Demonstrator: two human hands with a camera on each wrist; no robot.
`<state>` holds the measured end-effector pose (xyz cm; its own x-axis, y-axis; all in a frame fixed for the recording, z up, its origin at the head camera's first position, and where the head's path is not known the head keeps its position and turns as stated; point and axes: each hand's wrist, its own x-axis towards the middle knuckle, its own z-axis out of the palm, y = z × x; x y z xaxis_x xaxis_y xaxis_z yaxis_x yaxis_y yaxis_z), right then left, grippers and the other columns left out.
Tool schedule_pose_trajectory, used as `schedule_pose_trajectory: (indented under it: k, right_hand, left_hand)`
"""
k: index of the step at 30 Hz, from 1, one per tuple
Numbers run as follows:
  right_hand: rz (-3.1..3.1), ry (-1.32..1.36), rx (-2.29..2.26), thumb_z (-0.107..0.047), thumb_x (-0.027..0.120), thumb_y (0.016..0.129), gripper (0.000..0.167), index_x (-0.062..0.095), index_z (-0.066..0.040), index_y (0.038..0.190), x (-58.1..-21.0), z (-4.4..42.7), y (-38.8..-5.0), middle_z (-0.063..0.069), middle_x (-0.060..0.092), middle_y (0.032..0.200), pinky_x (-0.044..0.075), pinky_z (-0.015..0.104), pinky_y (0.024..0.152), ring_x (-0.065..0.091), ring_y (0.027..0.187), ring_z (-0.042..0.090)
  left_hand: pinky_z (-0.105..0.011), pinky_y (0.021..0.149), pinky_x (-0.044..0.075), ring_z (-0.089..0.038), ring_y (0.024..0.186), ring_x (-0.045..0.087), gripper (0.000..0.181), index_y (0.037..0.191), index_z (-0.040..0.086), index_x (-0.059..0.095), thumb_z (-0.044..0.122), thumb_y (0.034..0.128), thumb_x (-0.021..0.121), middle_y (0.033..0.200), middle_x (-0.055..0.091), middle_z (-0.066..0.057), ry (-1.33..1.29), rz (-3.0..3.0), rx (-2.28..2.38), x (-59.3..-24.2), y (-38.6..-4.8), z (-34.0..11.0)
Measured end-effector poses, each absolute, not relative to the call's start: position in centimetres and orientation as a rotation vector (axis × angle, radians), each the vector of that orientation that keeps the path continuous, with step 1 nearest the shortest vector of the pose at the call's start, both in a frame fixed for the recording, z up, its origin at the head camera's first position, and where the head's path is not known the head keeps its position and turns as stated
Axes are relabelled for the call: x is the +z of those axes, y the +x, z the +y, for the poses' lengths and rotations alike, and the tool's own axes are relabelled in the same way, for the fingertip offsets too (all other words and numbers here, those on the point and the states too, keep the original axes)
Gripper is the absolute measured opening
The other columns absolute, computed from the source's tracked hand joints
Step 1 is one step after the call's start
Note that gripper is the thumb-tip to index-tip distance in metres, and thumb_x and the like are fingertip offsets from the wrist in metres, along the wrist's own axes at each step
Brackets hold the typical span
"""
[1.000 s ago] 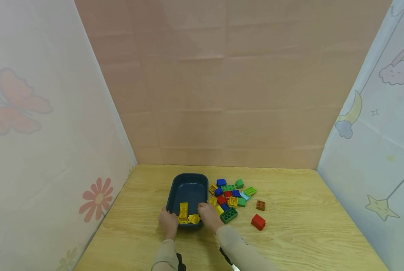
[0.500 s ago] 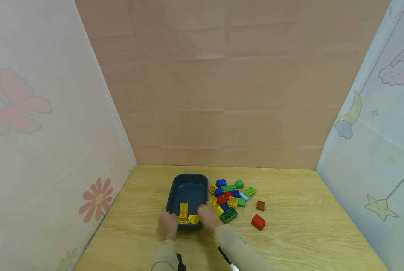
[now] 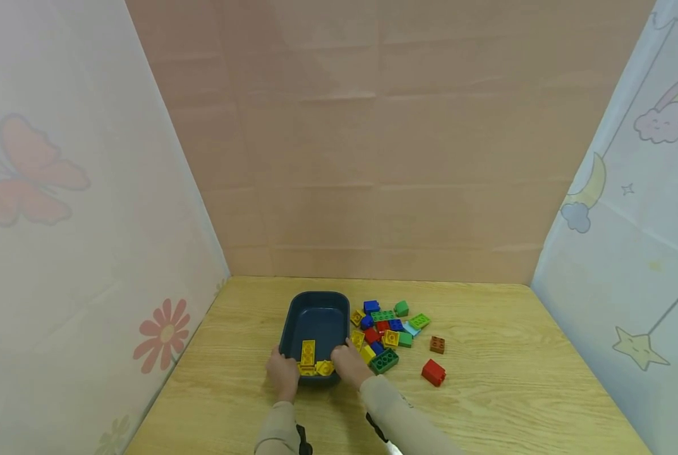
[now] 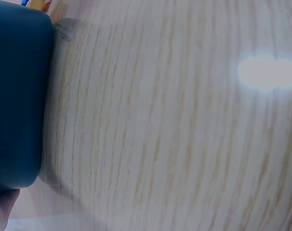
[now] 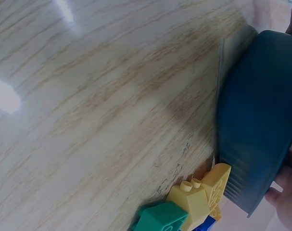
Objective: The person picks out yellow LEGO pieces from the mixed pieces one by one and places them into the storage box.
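Note:
A dark blue tray (image 3: 316, 322) stands on the table, with several yellow toy bricks (image 3: 308, 352) gathered at its near end. My left hand (image 3: 284, 374) grips the tray's near left side. At the near right side, my right hand (image 3: 351, 363) holds the rim with bent fingers. The left wrist view catches the tray's outer wall (image 4: 16, 96) and a sliver of hand below it. In the right wrist view, fingers (image 5: 287, 202) curl at the rim, beside the ribbed wall (image 5: 256, 106). Some fingertips are hidden by the tray.
Right of the tray lies a loose pile of red, blue, green and yellow bricks, including a dark green brick (image 3: 384, 361). A brown brick (image 3: 438, 344) and a red brick (image 3: 433, 373) lie apart, farther right. Papered walls enclose the wooden table (image 3: 503, 379).
My right hand and sleeve have shifted very slightly left, and a yellow brick beside that hand has moved a little left. The tray and left hand look the same.

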<state>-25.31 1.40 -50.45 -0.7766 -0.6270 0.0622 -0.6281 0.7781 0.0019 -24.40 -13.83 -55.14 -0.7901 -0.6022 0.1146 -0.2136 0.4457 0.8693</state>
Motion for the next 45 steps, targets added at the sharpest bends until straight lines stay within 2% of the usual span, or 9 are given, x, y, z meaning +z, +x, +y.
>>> schedule_pose_trajectory:
  k: [9,17,22,25,27,32,34,41,45]
  right_hand:
    - [-2.919,1.05,0.048,0.002,0.065,0.075,0.019,0.061,-0.012,0.063,-50.6,1.5,-25.2,-0.005,0.054,0.059,0.036,0.044,0.094,0.056,0.064,0.009]
    - [-2.914,1.049,0.065,0.002,0.064,0.076,0.018,0.063,-0.012,0.066,-51.2,1.6,-25.4,-0.005,0.057,0.063,0.036,0.045,0.093,0.057,0.067,0.009]
    - [-2.788,1.032,0.184,0.002,0.063,0.077,0.013,0.07,-0.007,0.083,-52.0,2.0,-25.3,0.002,0.062,0.086,0.042,0.039,0.088,0.058,0.083,0.014]
    - [-2.745,0.929,0.355,0.005,0.06,0.079,0.021,0.067,-0.001,0.098,-52.2,2.4,-25.1,0.01,0.057,0.102,0.045,0.032,0.084,0.056,0.094,0.02]
    - [-2.692,0.843,0.475,0.008,0.059,0.078,0.024,0.064,0.002,0.1,-52.0,2.7,-25.1,0.014,0.055,0.105,0.048,0.029,0.079,0.057,0.093,0.023]
    - [-2.501,0.688,0.54,0.011,0.062,0.072,0.021,0.064,0.003,0.092,-52.2,3.5,-25.9,0.014,0.055,0.095,0.051,0.028,0.069,0.058,0.083,0.023]
    - [-2.503,0.628,0.55,0.01,0.063,0.071,0.021,0.065,0.004,0.09,-52.3,3.8,-26.1,0.013,0.055,0.092,0.051,0.029,0.07,0.057,0.084,0.024]
    - [-2.621,0.501,0.592,0.008,0.064,0.072,0.017,0.064,0.006,0.089,-52.3,5.1,-26.1,0.014,0.055,0.09,0.051,0.032,0.066,0.056,0.082,0.026]
    - [-2.671,0.485,0.596,0.004,0.067,0.072,0.021,0.064,0.005,0.092,-52.7,5.7,-26.2,0.013,0.053,0.087,0.05,0.032,0.064,0.055,0.081,0.026]
  left_hand:
    - [-0.051,0.071,0.046,-0.044,0.09,0.055,0.038,0.112,-0.017,0.05,-0.013,0.074,0.049,0.098,0.057,-0.033,0.68,-2.302,-1.278,-55.3,-24.3,-13.8]
    - [-0.051,0.071,0.047,-0.044,0.091,0.056,0.039,0.113,-0.016,0.05,-0.012,0.0738,0.049,0.098,0.057,-0.033,0.69,-2.306,-1.283,-55.4,-24.2,-13.8]
    - [-0.05,0.072,0.047,-0.044,0.092,0.055,0.039,0.113,-0.016,0.05,-0.013,0.0743,0.048,0.101,0.056,-0.033,0.701,-2.309,-1.298,-55.4,-24.0,-13.8]
    - [-0.051,0.072,0.046,-0.044,0.092,0.055,0.039,0.113,-0.016,0.05,-0.012,0.0743,0.048,0.101,0.056,-0.033,0.708,-2.315,-1.291,-55.5,-24.0,-13.8]
    - [-0.051,0.072,0.046,-0.044,0.092,0.055,0.039,0.112,-0.016,0.05,-0.012,0.0741,0.048,0.1,0.057,-0.032,0.708,-2.313,-1.284,-55.5,-24.1,-13.9]
    - [-0.051,0.072,0.046,-0.043,0.091,0.056,0.038,0.112,-0.015,0.051,-0.011,0.0743,0.049,0.1,0.057,-0.032,0.704,-2.3,-1.279,-55.6,-24.4,-13.9]
    - [-0.051,0.073,0.046,-0.043,0.091,0.056,0.038,0.113,-0.015,0.051,-0.011,0.0746,0.049,0.1,0.057,-0.032,0.705,-2.295,-1.288,-55.5,-24.5,-14.0]
    - [-0.051,0.073,0.046,-0.044,0.091,0.055,0.038,0.113,-0.014,0.051,-0.011,0.0748,0.048,0.099,0.057,-0.032,0.711,-2.296,-1.291,-55.5,-24.6,-14.0]
    - [-0.051,0.073,0.046,-0.044,0.092,0.055,0.039,0.113,-0.015,0.05,-0.012,0.0746,0.047,0.1,0.057,-0.033,0.69,-2.288,-1.303,-55.5,-24.5,-13.9]
